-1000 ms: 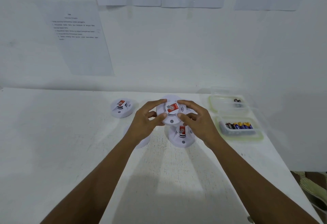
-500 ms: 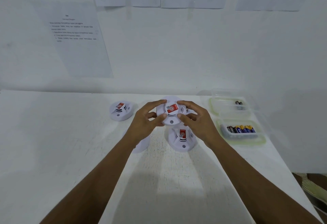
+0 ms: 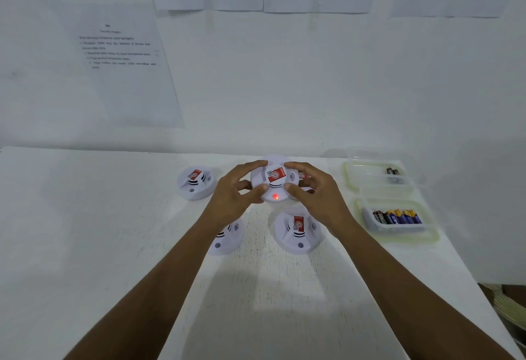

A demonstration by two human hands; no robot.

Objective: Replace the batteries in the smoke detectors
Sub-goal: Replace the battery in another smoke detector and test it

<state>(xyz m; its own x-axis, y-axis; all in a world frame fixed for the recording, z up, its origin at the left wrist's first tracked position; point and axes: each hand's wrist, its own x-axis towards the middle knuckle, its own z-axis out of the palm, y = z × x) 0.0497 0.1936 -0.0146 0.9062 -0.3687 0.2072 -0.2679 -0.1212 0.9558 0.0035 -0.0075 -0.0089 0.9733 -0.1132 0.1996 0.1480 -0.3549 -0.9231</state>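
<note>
Both my hands had one smoke detector [image 3: 274,179] between them. The left hand [image 3: 233,194] pinched its left rim, thumb on the near face and forefinger over the far edge, and the right hand [image 3: 316,197] did the same on the right rim. My fingers [image 3: 260,189] were curled round it but not clenched.

The unit was lifted off the tabletop [image 3: 113,217], out toward the far edge, with its face tilted to me and a red lamp [image 3: 275,196] glowing at its near rim. Being round, it had no long axis to mind. What mattered was that its back faced away from me, so I judged that reaching the battery bay meant turning it over. The lit lamp suggested it had power.

A near-right detector [image 3: 297,230] lay just under my right wrist, and a near-left detector [image 3: 227,236] was half hidden beneath my left. A far-left detector [image 3: 195,181] sat well apart, and a fourth detector [image 3: 303,176] showed only a sliver behind my right fingers.

Along the right edge stood two clear boxes. The near box [image 3: 427,238] held a row of batteries [image 3: 397,216], and the far box [image 3: 353,173] held two cells [image 3: 392,171]. My right hand was the nearer to both. The two detectors below me crowded any spot where I might set this one down.
</note>
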